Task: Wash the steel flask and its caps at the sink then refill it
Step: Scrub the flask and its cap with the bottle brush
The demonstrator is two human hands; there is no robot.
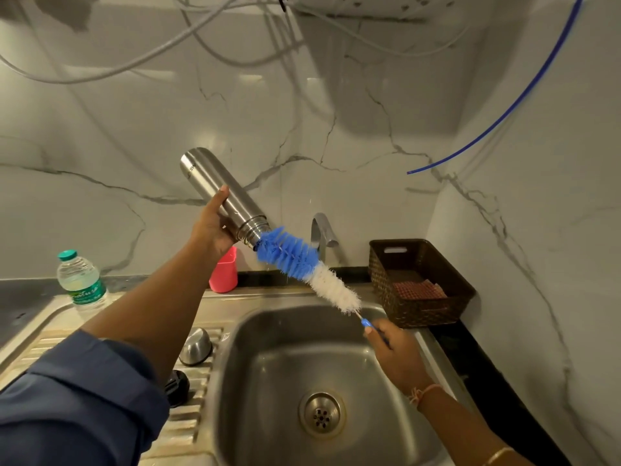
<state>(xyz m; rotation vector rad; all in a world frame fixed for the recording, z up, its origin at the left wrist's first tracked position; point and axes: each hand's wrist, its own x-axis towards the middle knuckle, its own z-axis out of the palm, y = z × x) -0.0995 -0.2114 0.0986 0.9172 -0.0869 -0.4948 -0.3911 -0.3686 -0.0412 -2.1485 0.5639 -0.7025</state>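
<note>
Step in hand: scrubbing the flask's inside w/ the bottle brush. The left hand (pixel 211 227) grips the steel flask (pixel 218 193) round its body near the neck, thumb up the side. The flask is raised above the sink (pixel 268 348), tilted, mouth pointing down and to the right, base up toward the wall.

The right hand (pixel 393 351) has its fingers curled round the thin blue handle of the bottle brush (pixel 302 267). Only the brush tip sits at the flask mouth; most of the blue bristles and all the white ones are outside. Can't tell if it's going in or coming out.

2 caps lie on the drainboard left of the basin: a steel cap (pixel 195 346), dome up, and a black cap (pixel 176 388) partly hidden by the left sleeve. The tap (pixel 322 233) stands behind the brush, no stream visible.

Next move, as I judge it: line the brush shaft up w/ the flask's axis so the wide bristles squeeze through the narrow neck, then firm strokes w/ the left grip tight – wet steel slips. After that come rinsing, the caps, then the refill, so the task is approx. at its early-middle.
</note>
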